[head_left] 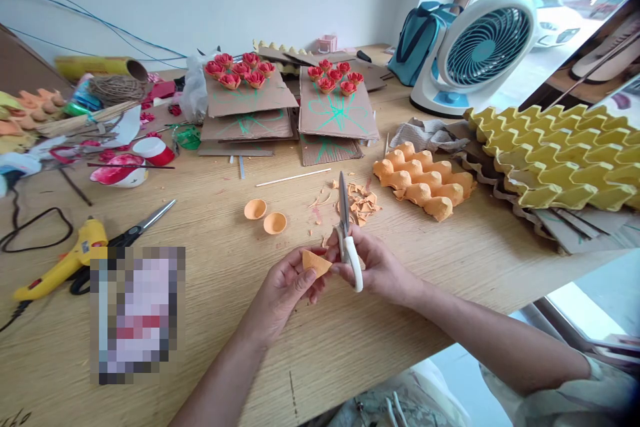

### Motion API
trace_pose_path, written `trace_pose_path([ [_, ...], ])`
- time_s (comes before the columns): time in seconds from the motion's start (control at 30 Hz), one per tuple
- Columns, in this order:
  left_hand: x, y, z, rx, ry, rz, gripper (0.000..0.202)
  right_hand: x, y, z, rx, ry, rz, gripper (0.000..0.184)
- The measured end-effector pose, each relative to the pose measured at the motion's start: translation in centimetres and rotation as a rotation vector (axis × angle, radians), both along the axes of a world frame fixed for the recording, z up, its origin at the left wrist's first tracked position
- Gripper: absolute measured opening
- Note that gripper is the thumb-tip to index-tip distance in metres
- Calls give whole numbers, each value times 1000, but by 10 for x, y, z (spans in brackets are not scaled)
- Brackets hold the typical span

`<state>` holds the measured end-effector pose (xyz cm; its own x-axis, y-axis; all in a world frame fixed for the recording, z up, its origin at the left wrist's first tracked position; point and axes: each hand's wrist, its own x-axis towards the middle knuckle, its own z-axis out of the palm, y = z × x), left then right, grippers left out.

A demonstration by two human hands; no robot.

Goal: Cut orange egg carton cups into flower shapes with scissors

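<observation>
Near the table's front edge, my left hand (287, 287) pinches an orange egg-carton piece (316, 264) between thumb and fingers. Close beside it, my right hand (377, 263) is closed around white-handled scissors (344, 203), whose blades point up and away from me. Fingertips of my right hand appear to touch the piece's right corner, though the exact contact is unclear. Two trimmed orange cups, one left (255, 209) and one right (275, 223), sit just beyond my left hand. Behind the scissors lies a heap of orange carton scraps (364, 205).
An orange egg carton (425, 180) and stacked yellow egg trays (560, 157) stand right, below a fan (480, 53). Red flowers (240, 70) top cardboard stacks at the back. A yellow glue gun (65, 260), black scissors (135, 230) and a paint bowl (119, 171) lie left.
</observation>
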<state>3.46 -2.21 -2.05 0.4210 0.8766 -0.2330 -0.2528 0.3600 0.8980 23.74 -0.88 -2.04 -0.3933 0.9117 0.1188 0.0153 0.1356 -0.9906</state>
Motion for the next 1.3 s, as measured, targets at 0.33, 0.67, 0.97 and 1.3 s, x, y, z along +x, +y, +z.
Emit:
trace_pose_path([
  [0.33, 8, -2, 7, 149, 198, 123, 36, -1, 1, -5, -66, 59, 10, 35],
  [0.67, 6, -3, 8, 256, 277, 182, 44, -5, 6, -9, -216, 249, 18, 42],
  [0.97, 1, -1, 6, 10, -64, 187, 27, -3, 12, 0, -452, 359, -89, 48],
  [1.3, -2, -1, 10, 9, -24, 121, 18, -5, 12, -4, -545, 439, -40, 46],
])
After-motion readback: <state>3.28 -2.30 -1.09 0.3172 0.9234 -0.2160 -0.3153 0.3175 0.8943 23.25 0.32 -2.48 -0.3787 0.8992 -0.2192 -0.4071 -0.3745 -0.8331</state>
